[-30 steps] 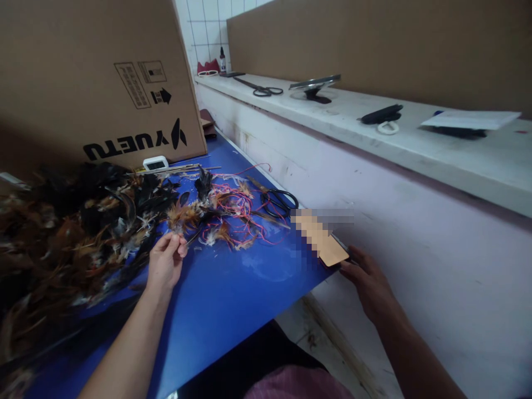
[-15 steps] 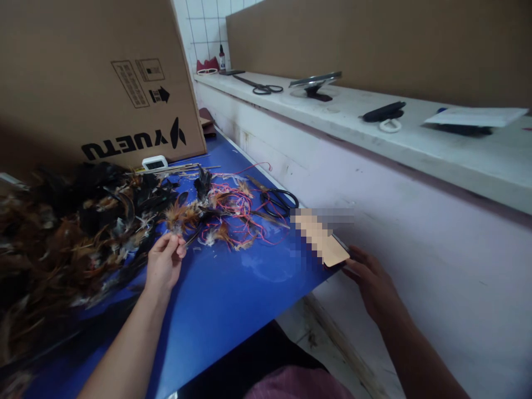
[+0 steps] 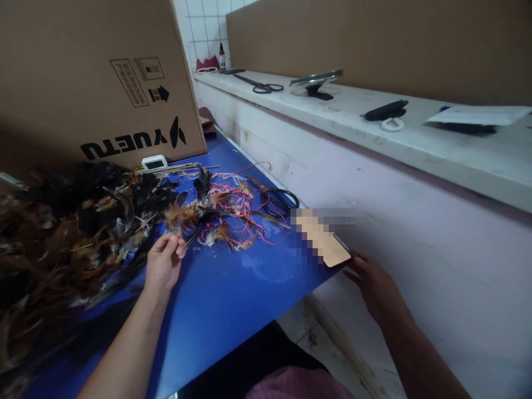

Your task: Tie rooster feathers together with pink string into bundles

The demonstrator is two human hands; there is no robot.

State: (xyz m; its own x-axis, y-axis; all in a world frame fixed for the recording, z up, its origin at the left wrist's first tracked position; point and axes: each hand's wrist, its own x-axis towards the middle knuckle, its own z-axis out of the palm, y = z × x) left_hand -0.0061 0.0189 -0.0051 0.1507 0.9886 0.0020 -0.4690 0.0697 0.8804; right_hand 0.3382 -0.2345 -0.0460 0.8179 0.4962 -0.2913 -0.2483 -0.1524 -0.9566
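My left hand [image 3: 166, 257] is closed in a pinch on a small bunch of brown feathers [image 3: 179, 215], which fans out above the fingertips. To the right, my right hand [image 3: 374, 282] has its fingers at the near end of a smartphone [image 3: 334, 249] by the table corner. The phone's screen is lit and partly blurred by blocks; how far my fingers reach under it is hidden. Pink string [image 3: 233, 205] lies tangled with loose feathers beyond my left hand. A pair of black-handled scissors [image 3: 282, 200] rests between the string and the wall.
A large heap of dark and brown feathers [image 3: 83, 233] covers the left of the blue table [image 3: 233, 310]. Behind stand a cardboard box [image 3: 137, 122] and a small white digital display [image 3: 154, 162]. The white ledge [image 3: 349, 102] holds more scissors [image 3: 266, 87] and a black-handled tool [image 3: 386, 110].
My right hand has shifted slightly to the right, and the phone's near end has moved a little with it. My left hand stays in place with the feathers.
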